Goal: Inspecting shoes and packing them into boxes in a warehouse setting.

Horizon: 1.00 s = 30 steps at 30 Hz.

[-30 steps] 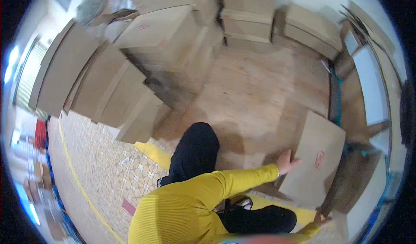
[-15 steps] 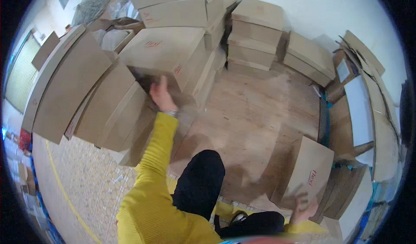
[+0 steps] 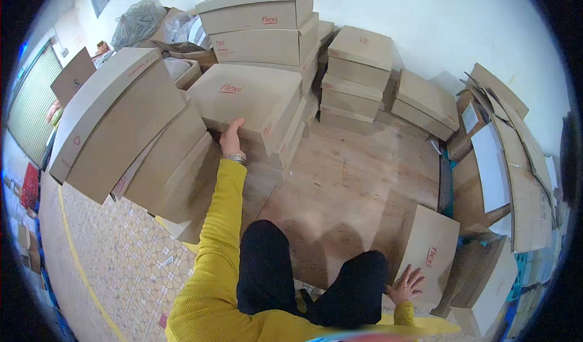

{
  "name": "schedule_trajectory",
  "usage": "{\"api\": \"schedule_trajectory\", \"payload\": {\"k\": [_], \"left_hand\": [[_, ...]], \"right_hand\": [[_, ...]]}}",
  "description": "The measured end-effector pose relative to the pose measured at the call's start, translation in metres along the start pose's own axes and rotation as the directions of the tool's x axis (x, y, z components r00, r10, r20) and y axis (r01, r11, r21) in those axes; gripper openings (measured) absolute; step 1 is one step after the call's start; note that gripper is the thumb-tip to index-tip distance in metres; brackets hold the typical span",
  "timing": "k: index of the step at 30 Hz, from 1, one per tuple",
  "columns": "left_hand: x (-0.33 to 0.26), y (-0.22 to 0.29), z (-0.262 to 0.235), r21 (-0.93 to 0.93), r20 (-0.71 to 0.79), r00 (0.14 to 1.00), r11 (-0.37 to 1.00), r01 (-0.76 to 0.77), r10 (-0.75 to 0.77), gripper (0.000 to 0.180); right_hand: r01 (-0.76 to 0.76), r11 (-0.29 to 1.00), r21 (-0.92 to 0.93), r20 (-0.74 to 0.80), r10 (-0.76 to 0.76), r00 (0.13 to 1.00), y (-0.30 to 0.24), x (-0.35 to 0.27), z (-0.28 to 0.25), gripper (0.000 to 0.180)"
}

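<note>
My left hand (image 3: 231,143) is at the front edge of a lidded cardboard box (image 3: 249,93) on the left. Its fingers look closed on that edge, though some are hidden. Red print marks the box's top, and it rests on other boxes. At the lower right, my right hand (image 3: 407,286) lies with spread fingers against another cardboard box (image 3: 438,245), which also bears red print. That hand is open and grips nothing. Both my arms are in yellow sleeves.
Tall stacks of cardboard boxes stand at the left (image 3: 121,129) and at the back (image 3: 267,44). Smaller stacked boxes (image 3: 355,68) line the white wall. Flattened cardboard (image 3: 522,160) leans at the right. Beneath lies a brown board surface (image 3: 358,178); patterned tiles (image 3: 133,239) cover the lower-left floor.
The view has shifted, and my knees are now side by side. My left hand has come to the box's front edge. My right hand has moved onto the other box's face, fingers spread.
</note>
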<state>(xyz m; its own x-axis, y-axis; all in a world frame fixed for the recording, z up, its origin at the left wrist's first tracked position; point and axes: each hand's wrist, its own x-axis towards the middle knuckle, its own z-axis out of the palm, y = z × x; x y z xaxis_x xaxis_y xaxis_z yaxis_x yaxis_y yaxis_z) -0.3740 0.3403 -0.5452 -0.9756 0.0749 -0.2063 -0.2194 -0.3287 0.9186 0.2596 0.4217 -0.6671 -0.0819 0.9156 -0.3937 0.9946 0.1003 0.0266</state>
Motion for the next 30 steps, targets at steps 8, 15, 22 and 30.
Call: {"api": "schedule_trajectory", "payload": {"k": [8,15,22,30], "left_hand": [[-0.092,0.008,-0.004,-0.251,0.139,0.990,0.966,0.064,-0.029,0.039],[-0.151,-0.037,-0.015,-0.049,0.319,0.941,0.994,-0.099,0.110,0.068],[-0.208,-0.107,-0.033,0.207,0.642,0.766,0.953,-0.219,0.036,0.052],[-0.131,-0.191,-0.055,0.382,0.530,0.650,0.838,0.390,-0.544,0.038]], "right_hand": [[0.054,0.996,0.067,0.091,-0.060,0.994,0.007,0.029,-0.003,0.122],[0.439,0.767,0.468,-0.336,-0.306,0.891,0.002,0.056,-0.065,0.074],[-0.239,-0.502,0.831,-0.109,-0.569,0.815,-0.146,0.071,-0.085,0.072],[0.046,0.056,0.997,-0.014,-0.474,0.880,-0.196,0.103,-0.026,0.071]]}}
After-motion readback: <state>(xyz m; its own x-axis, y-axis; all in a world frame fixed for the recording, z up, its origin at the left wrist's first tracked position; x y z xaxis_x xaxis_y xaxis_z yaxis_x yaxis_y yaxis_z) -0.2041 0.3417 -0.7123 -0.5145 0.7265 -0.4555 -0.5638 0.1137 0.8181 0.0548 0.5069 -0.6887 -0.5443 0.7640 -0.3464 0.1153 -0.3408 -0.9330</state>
